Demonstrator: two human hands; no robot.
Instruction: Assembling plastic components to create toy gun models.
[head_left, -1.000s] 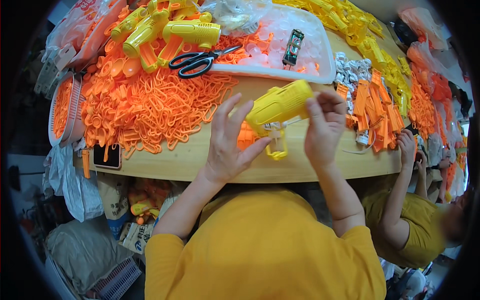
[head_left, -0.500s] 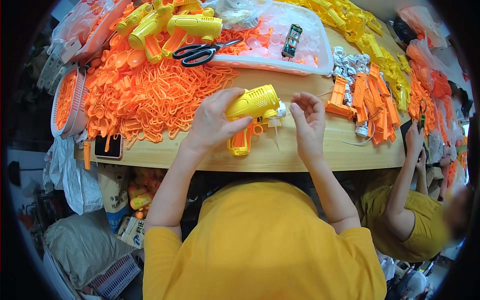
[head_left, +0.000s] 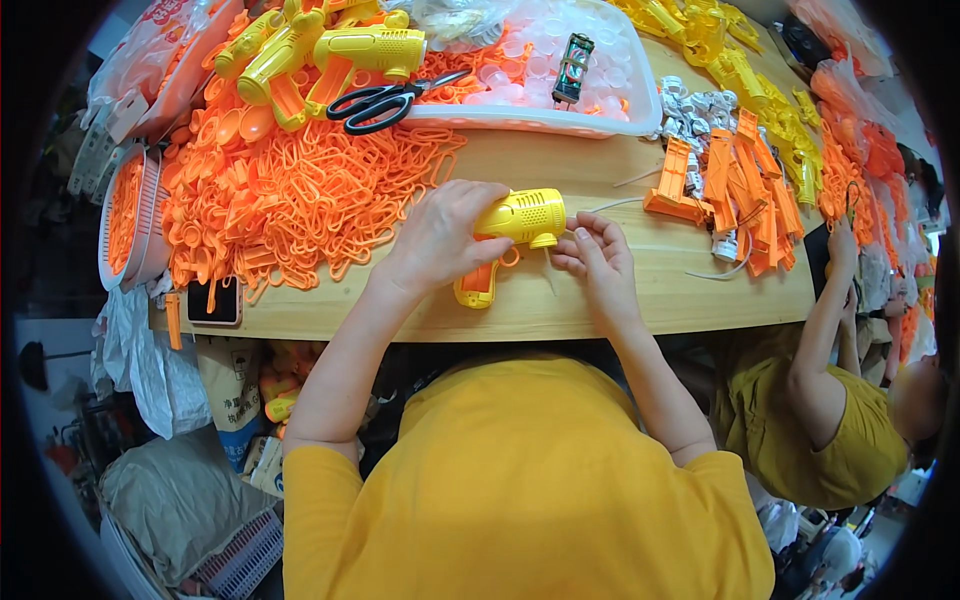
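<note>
Yellow shell: a gun-shaped toy piece (head_left: 522,214) at the centre of the frame, its perforated end toward the right, its grip downward.
Left hand: closed around the shell's left end, thumb below (head_left: 440,240).
Right hand: fingers drawn in narrowly just beside the shell's right end (head_left: 603,265); whether they pinch anything cannot be told.
Counter: pale wood (head_left: 700,305), across the middle of the frame.
Upper left: heap of orange parts (head_left: 300,190).
Upper centre: scissors (head_left: 408,92) beside a white tray (head_left: 540,122).
Right: pile of orange brackets (head_left: 745,190).
</note>
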